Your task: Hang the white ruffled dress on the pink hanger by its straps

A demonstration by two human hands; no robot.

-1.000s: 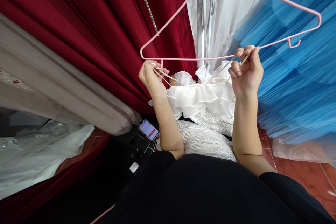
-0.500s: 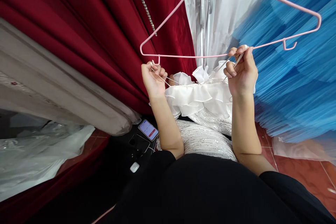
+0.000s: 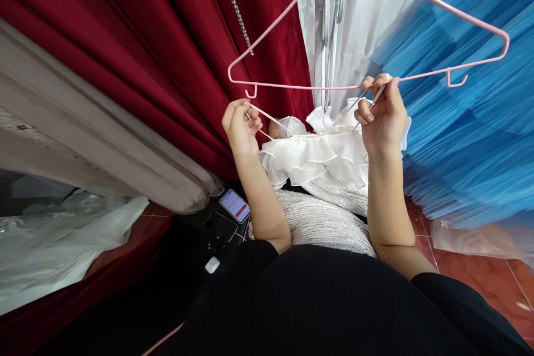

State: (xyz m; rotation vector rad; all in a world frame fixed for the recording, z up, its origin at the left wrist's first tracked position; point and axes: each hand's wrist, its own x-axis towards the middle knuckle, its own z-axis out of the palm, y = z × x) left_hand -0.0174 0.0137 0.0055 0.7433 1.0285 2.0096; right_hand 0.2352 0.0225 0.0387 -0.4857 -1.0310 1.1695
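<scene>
A pink hanger (image 3: 292, 87) hangs in front of me, its lower bar level with my hands. My left hand (image 3: 244, 125) is closed on a thin white strap (image 3: 267, 114), just below the hanger's left hook. On the bar, right of the middle, my right hand (image 3: 384, 111) pinches another thin white strap (image 3: 377, 94) against or close to the hanger. Both straps run down to a white dress with a ruffled top (image 3: 306, 153) and a sequined body (image 3: 325, 219), which lies over my lap.
Red cloth (image 3: 187, 55) and beige garments (image 3: 104, 128) hang at the left, blue tulle (image 3: 471, 105) at the right. A lit phone (image 3: 235, 206) and a small white case (image 3: 212, 265) lie on a black surface at my left. Red tiles (image 3: 488, 283) show below.
My left hand has shifted slightly left and turned, and its strap now stands in a wider loop, apart from the hanger's left hook. My right hand has barely moved.
</scene>
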